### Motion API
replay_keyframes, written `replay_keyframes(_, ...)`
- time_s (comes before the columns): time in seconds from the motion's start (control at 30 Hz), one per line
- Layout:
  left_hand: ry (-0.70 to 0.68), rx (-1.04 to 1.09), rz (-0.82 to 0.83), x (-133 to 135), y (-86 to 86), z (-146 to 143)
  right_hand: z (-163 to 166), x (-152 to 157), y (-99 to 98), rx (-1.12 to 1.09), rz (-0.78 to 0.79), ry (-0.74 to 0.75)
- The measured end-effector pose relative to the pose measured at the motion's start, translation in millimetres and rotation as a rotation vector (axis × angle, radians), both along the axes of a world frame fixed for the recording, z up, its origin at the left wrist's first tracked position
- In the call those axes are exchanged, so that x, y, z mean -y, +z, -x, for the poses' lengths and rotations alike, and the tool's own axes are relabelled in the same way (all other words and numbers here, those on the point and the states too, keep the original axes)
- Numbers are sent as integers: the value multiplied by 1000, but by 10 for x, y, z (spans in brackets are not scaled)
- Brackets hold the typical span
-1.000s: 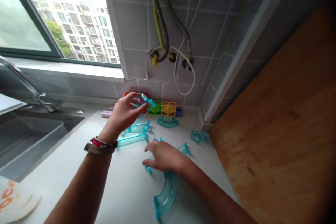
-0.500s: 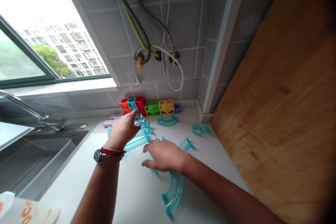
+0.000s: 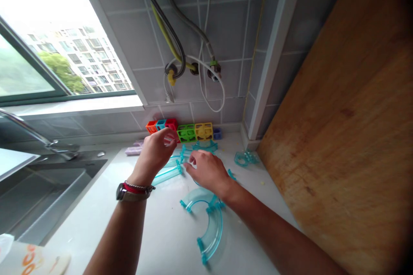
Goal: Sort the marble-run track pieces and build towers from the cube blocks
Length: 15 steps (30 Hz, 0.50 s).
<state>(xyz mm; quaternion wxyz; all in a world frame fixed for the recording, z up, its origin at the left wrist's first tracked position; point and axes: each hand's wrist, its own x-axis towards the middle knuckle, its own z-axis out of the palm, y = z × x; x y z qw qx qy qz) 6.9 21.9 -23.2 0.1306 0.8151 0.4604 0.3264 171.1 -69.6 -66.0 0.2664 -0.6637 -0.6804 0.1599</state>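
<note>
- And the right hand (image 3: pixel 209 172) had slid up the middle of the frame, off the curves it covered half a second earlier; that brought it beside the straight teal pieces (image 3: pixel 167 175) and left two curves in plain view.
- Its grip was loosely curled, thumb and fingers apart; contact with the teal ends beside it was too hidden to call.
- The left hand (image 3: pixel 154 148), left of centre, had barely budged, hanging in front of the blocks. Fingers bent toward the thumb, and the teal bit it pinched a second before no longer showed; whether that grip held anything, I couldn't tell.
- Now the count on the white tabletop (image 3: pixel 161 240): two curves at lower centre, the upper curve (image 3: pixel 196 197) meeting or overlapping the lower curve (image 3: pixel 217 232).
- One more, the rear curve (image 3: pixel 205 146), sat before the blocks; one teal end (image 3: pixel 231 175) peeked out right of the right hand.
- Straight pieces: at least two, partly covered.
- Six block colours lined the wall: orange (image 3: pixel 151 127), blue (image 3: pixel 160 125), red (image 3: pixel 171 124), green (image 3: pixel 187 133), yellow (image 3: pixel 204 131), purple (image 3: pixel 217 133).
- One small teal cluster (image 3: pixel 241 159) lay right of centre, its pieces uncountable.
</note>
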Motion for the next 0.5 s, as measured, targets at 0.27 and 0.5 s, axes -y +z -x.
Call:
replay_keyframes(0.27,9,46,21,32,39,19,-46,-43,-18,103,115,2)
replay_keyframes(0.5,-41,-199,169,27,-64,36,0,72,25,365,369,244)
